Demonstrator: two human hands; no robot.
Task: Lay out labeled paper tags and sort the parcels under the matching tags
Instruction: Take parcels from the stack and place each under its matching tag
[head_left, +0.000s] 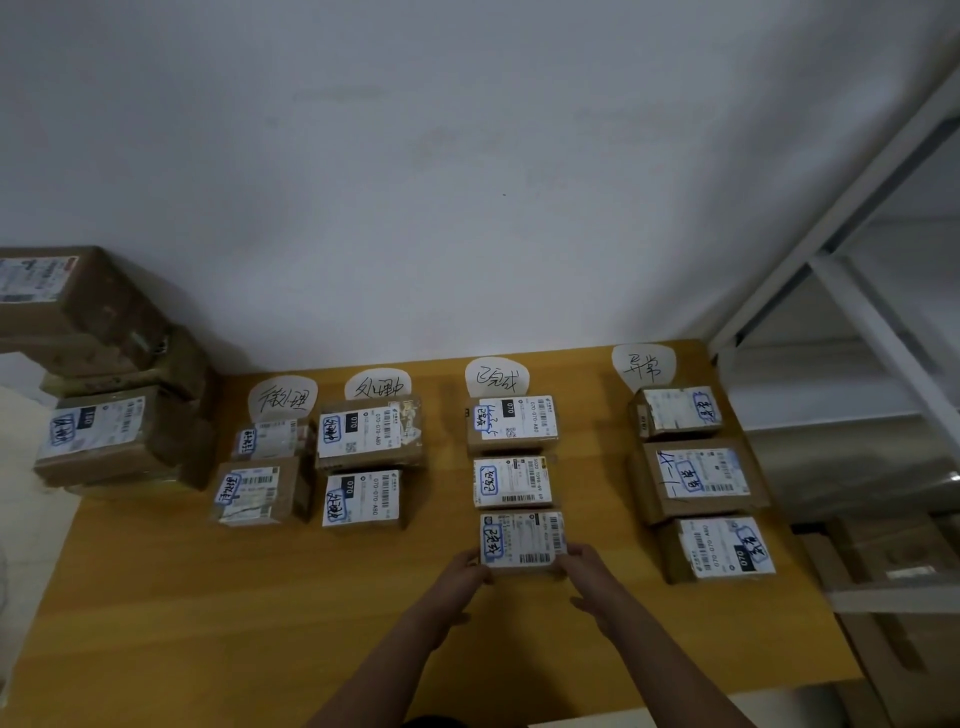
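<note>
We are judging the sorting to be well along. Four paper tags are lying in a row along the far edge of the counter (208, 597): the first tag (283, 397) left of centre in the frame, the second tag (378, 385) just beside it, the third tag (497, 376) in the middle and the fourth tag (644, 366) toward the right. Parcels are lining up beneath each one: a left pair (257, 493) under the first tag, a second pair (362, 499) under the second, and a right trio (701, 478) under the fourth. Under the third tag we are counting an upper parcel (511, 423), a middle parcel (511, 482) and, nearest the bottom of the frame, the third parcel (522, 539). That last one is the parcel we are handling. What we are taking as left to do is the parcel stack (104, 415) at the left edge of the frame, which is not sitting under any tag. At least one label in it is showing a handwritten mark, though we are finding it too blurred to read. The left hand (465, 571) is grasping the third parcel at its lower left corner, fingers curling onto the edge. The right hand (587, 569) is gripping its lower right corner. We are holding the parcel between them on or just above the counter, in line with the column, and we cannot tell whether it is touching down.
</note>
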